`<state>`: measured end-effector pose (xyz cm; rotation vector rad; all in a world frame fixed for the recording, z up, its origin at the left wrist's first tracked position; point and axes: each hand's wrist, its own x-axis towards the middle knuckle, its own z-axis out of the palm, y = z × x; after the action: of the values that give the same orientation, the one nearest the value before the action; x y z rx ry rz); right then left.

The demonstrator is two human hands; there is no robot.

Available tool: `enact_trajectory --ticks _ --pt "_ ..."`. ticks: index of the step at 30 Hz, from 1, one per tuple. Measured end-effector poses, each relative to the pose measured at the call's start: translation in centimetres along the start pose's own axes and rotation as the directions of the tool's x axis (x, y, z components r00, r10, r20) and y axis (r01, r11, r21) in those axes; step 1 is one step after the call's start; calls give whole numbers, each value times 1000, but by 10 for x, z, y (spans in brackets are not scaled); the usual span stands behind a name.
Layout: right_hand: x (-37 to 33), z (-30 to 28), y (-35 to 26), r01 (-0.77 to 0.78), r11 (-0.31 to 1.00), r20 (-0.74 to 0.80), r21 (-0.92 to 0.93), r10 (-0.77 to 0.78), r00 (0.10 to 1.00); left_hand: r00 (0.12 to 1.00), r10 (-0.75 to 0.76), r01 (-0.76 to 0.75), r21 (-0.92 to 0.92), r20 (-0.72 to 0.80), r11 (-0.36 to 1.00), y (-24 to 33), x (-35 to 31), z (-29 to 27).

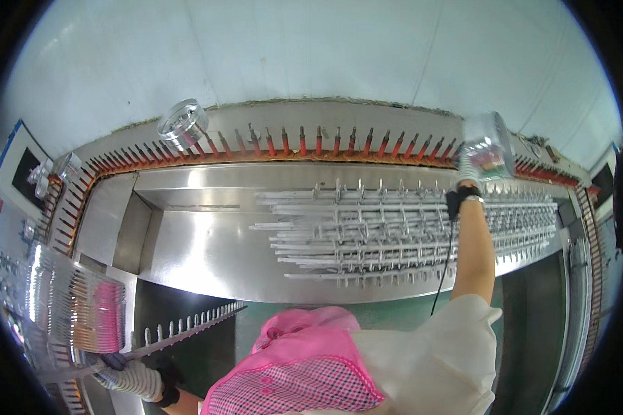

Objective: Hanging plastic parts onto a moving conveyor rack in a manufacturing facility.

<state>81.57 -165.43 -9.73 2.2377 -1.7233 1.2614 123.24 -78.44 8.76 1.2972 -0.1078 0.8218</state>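
Head view, left hand (115,366): wrapped round long grey pegged bar (180,335); best kept level
Right hand (468,171): at clear, round, glossy cup (497,142); blurred, cannot tell grip
Cup: near red-pegged rail (302,155); best handled squarely

Blurred clear cylinder (491,144), upper right

You have bright, even light, with white glare on the steel tray (218,238) toward its left end. Your right hand (468,171) is motion-blurred (the clear round part (493,142) too); fisheye distortion bows the tray's long edges.
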Motion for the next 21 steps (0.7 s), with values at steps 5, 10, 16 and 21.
enact_trajectory --ticks 5,10,16,21 --pt "74 9 57 -498 766 296 407 405 865 977 -34 14 91 212 996 -21 12 -46" --pt "2 88 -18 -667 584 453 462 491 744 983 185 -169 487 16 857 34 -12 -1" --pt "64 142 38 -119 993 122 3 118 985 828 429 -558 604 360 569 11 -6 -2" --pt "66 141 34 -359 914 472 -189 405 783 988 150 -132 302 -36 944 5 -1 1"
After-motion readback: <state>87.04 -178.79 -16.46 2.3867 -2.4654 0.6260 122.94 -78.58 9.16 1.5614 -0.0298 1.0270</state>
